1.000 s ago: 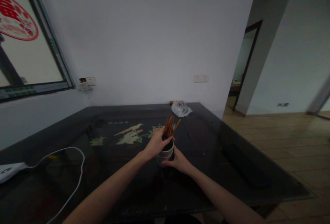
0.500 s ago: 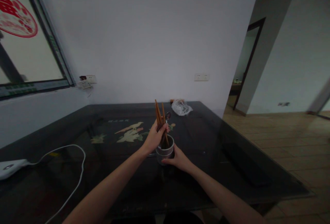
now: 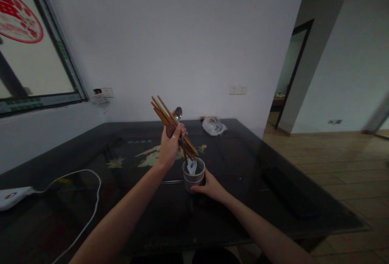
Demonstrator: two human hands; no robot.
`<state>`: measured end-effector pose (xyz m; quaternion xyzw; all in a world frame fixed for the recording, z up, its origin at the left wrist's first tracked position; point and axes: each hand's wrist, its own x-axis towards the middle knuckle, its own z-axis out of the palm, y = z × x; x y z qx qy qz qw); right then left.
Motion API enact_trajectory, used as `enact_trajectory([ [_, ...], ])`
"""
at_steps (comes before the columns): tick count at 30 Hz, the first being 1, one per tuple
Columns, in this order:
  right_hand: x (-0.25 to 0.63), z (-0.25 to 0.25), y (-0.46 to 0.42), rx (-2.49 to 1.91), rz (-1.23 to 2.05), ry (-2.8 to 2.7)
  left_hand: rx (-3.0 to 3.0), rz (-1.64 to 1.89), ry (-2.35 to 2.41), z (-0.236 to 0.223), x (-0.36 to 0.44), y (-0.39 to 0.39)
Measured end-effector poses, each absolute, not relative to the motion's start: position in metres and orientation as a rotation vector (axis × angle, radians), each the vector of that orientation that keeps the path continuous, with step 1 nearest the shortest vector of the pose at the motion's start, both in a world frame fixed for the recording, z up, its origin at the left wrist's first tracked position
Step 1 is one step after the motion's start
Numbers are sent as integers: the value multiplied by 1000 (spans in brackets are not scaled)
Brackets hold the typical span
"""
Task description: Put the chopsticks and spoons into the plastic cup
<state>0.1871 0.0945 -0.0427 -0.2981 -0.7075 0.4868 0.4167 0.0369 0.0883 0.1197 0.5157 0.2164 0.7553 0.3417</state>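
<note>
My left hand (image 3: 169,147) is closed round a bundle of wooden chopsticks (image 3: 164,112) and a metal spoon (image 3: 178,113), raised above a clear plastic cup (image 3: 193,173). The bundle tilts, its lower ends just over the cup's mouth. A white spoon end (image 3: 191,166) shows at the cup's rim. My right hand (image 3: 209,187) wraps the cup's right side and holds it on the dark glass table (image 3: 127,211).
A crumpled clear plastic bag (image 3: 213,126) lies at the table's far edge. A white device (image 3: 13,197) with a white cable (image 3: 91,199) sits at the left. A dark flat object (image 3: 288,193) lies at the right. Wall sockets, a window and a doorway surround the table.
My left hand has lifted the chopsticks and spoon up out of the cup and tilted them leftward. My right hand has stayed on the cup.
</note>
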Motion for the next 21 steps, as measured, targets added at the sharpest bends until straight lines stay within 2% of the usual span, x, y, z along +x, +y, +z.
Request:
enact_trajectory([
  [3, 187, -40, 93, -773, 1222, -1769, 1243, 2098, 482, 133, 12, 86],
  [6, 187, -37, 91, -791, 1207, -1778, 1134, 2109, 586, 126, -27, 94],
  [11, 188, -38, 92, -811, 1187, -1786, 911, 1808, 1136, 64, -98, 121],
  [15, 187, -43, 93, -820, 1222, -1754, 772, 1545, 1318, 11, -131, 135],
  [21, 186, -45, 94, -872, 1160, -1776, 819, 1511, 1527, -18, -148, 136],
])
